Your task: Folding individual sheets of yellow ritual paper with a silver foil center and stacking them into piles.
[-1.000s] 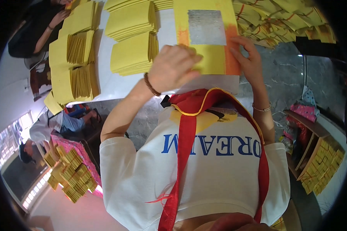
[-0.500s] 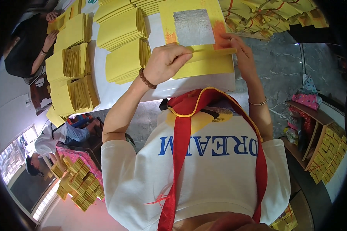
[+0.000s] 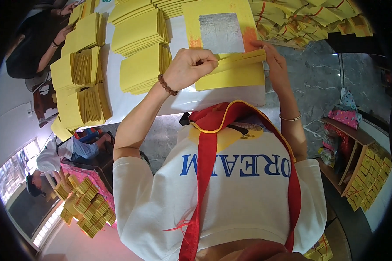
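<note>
Left hand [image 3: 188, 71] pinches folded paper [image 3: 240, 61] just below the silver patch [image 3: 222, 33], right hand [image 3: 277, 69] apparently holding the right end; paper likely light, crease-prone, best gripped at both ends.

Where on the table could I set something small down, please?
The white table shows bare between the left paper stacks and the middle stacks, and along its near edge beside the yellow sheet. It is crowded where the left hand and right hand touch the sheet.
</note>
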{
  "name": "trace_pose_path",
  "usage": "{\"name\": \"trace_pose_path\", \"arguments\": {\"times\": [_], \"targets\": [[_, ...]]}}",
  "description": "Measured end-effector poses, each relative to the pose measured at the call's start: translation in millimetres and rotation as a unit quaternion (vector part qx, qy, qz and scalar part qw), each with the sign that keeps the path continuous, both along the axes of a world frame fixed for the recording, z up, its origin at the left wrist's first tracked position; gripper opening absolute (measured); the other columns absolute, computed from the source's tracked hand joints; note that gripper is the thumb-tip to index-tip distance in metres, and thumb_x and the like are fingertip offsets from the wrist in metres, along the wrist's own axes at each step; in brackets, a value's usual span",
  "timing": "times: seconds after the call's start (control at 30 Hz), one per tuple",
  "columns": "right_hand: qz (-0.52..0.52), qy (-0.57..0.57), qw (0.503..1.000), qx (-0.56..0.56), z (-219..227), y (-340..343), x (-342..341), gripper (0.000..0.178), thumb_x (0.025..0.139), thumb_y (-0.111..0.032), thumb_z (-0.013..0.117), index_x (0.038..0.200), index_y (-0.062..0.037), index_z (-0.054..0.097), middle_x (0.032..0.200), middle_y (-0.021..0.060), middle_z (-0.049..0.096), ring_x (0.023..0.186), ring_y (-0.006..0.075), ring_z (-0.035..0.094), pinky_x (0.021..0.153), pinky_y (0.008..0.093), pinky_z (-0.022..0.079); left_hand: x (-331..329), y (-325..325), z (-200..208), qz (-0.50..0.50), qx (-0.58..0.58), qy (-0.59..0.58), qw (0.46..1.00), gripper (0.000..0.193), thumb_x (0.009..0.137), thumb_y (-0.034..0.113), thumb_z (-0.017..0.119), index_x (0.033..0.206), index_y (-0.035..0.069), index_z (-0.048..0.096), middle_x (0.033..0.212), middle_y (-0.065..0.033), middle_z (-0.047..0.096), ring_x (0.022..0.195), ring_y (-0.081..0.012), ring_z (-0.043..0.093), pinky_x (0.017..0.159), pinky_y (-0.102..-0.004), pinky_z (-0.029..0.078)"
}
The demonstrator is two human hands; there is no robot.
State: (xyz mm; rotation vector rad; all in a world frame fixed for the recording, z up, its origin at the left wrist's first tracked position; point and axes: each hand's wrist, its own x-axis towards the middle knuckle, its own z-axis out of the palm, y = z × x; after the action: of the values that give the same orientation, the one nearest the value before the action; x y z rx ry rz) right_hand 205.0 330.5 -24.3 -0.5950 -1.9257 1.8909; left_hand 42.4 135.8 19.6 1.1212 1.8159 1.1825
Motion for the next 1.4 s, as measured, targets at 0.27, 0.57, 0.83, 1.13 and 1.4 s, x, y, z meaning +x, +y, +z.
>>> {"name": "trace_pose_path", "arguments": {"times": [0.27, 0.57, 0.83, 1.13, 1.4], "targets": [[0.011, -0.01, 1.0, -0.007, -1, 5, 1, 0.034, 0.096, -0.023, 0.043, 0.107, 0.004, 0.061, 0.111, 0.0046, 0.057, 0.103, 0.0132, 0.052, 0.091, 0.0255, 0.039, 0, 2, 4, 0.003, -0.036, -0.015, 0.999, 0.017, 0.081, 0.013, 0.058, 0.082, -0.003, 0.064, 0.06, -0.001, 0.053, 0.056, -0.0052, 0.045, 0.05, -0.0225, 0.038], [0.055, 0.022, 0.983, 0.176, -18, 11, 3, 0.02, 0.077, -0.006, 0.066, 0.098, -0.0057, 0.065, 0.12, 0.0061, 0.054, 0.115, 0.0204, 0.047, 0.096, 0.0319, 0.036, -19, -11, 13, -0.119, 0.155, 0.188, 0.963, 0.035, 0.077, 0.014, 0.065, 0.11, 0.007, 0.061, 0.102, -0.0073, 0.061, 0.098, -0.0207, 0.054, 0.081, -0.0338, 0.043], [0.06, 0.136, 0.919, 0.366, 20, 12, 5, 0.017, 0.073, -0.012, 0.067, 0.09, -0.0136, 0.067, 0.116, 0.0063, 0.058, 0.122, 0.0294, 0.044, 0.105, 0.042, 0.027, -13, -28, 15, -0.034, 0.082, 0.553, 0.828, 0.037, 0.077, 0.012, 0.051, 0.112, 0.01, 0.059, 0.112, -0.0081, 0.059, 0.102, -0.0267, 0.055, 0.082, -0.0365, 0.043], [0.103, -0.024, 0.961, 0.254, 34, -11, 17, 0.017, 0.08, -0.016, 0.063, 0.094, -0.0065, 0.065, 0.097, 0.0063, 0.065, 0.094, 0.0213, 0.06, 0.088, 0.0351, 0.037, 4, -42, 1, 0.002, 0.068, 0.234, 0.97, 0.02, 0.087, 0.015, 0.054, 0.099, 0.003, 0.064, 0.078, -0.012, 0.061, 0.07, -0.0279, 0.058, 0.066, -0.0362, 0.047], [-0.033, -0.033, 0.998, 0.044, 30, -21, -15, 0.027, 0.082, -0.008, 0.063, 0.108, -0.002, 0.06, 0.09, 0.0102, 0.066, 0.078, 0.0136, 0.06, 0.068, 0.0247, 0.046, -7, -26, -42, 0.142, 0.026, -0.106, 0.984, 0.036, 0.087, 0.014, 0.058, 0.12, 0.0, 0.051, 0.07, -0.0046, 0.061, 0.055, -0.0073, 0.046, 0.05, -0.0258, 0.039]]}}
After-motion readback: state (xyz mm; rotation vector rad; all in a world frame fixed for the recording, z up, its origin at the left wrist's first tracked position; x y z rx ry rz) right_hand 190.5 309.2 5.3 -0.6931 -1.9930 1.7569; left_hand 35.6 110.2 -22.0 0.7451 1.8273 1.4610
